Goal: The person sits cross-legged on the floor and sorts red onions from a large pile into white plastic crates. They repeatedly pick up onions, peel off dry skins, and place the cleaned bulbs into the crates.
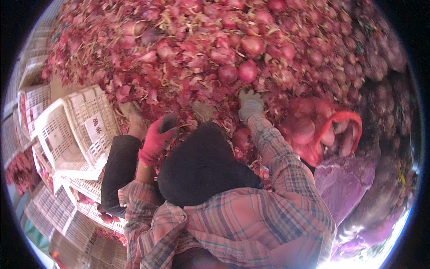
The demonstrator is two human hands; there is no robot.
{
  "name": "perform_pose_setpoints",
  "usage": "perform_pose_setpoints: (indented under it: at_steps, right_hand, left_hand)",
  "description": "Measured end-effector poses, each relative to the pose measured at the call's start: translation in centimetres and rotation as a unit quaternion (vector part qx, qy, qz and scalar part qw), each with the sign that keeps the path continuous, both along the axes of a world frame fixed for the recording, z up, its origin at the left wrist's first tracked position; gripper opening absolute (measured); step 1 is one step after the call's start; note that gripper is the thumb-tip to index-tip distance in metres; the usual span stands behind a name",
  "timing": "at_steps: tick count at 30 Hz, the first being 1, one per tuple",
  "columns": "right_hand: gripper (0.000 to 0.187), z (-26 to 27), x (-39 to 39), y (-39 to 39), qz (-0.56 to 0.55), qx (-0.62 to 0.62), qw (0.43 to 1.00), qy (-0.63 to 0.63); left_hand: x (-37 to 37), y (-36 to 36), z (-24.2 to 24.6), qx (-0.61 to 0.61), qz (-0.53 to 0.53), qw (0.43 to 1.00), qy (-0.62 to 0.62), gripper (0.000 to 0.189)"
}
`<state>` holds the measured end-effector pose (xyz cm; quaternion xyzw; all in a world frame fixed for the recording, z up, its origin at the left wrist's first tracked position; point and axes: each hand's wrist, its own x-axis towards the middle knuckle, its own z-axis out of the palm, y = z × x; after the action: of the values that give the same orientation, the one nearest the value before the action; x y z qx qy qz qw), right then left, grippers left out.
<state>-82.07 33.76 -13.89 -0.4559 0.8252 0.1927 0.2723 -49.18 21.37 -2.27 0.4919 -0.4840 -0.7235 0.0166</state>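
A heap of red onions and loose papery skins (pixel 188 57) spreads before me. My right hand (pixel 251 105), in a grey glove, rests back up on the skins with its fingers somewhat apart. Just beyond its fingertips is a bright round red onion (pixel 247 71), and a darker onion (pixel 227 74) sits to its left. In a red glove with dark grey on the fingers, my left hand (pixel 159 138) is held bent above the skins near my left leg (pixel 121 171). Its inner side is partly hidden, so I cannot tell whether it holds anything.
A white slatted plastic crate (pixel 97 124) bearing a written label lies tilted at left, atop other crates. At right sits a red mesh sack (pixel 310 129) with onions showing at its mouth. A purple mesh sack (pixel 344 185) lies below it. Dark filled sacks (pixel 386 101) line the right edge.
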Motion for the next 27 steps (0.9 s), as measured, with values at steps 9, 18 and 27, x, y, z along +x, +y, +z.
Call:
perform_pose_setpoints:
  at_steps: [9,18,27]
  right_hand:
    - [0.036,7.0,1.9,-8.2,-0.405,-0.278,0.743,-0.454]
    - [0.028,15.7,9.0,-14.0,-0.096,-0.410,0.695,-0.583]
    - [0.036,4.1,0.7,-9.4,-0.174,-0.373,0.871,-0.267]
  left_hand:
    - [-9.3,-1.6,-1.0,0.105,0.118,0.974,0.160,0.063]
    - [-4.6,-2.7,-0.9,0.171,0.265,0.865,0.391,0.065]
    - [18.0,-8.2,8.5,0.022,0.387,0.655,0.648,0.073]
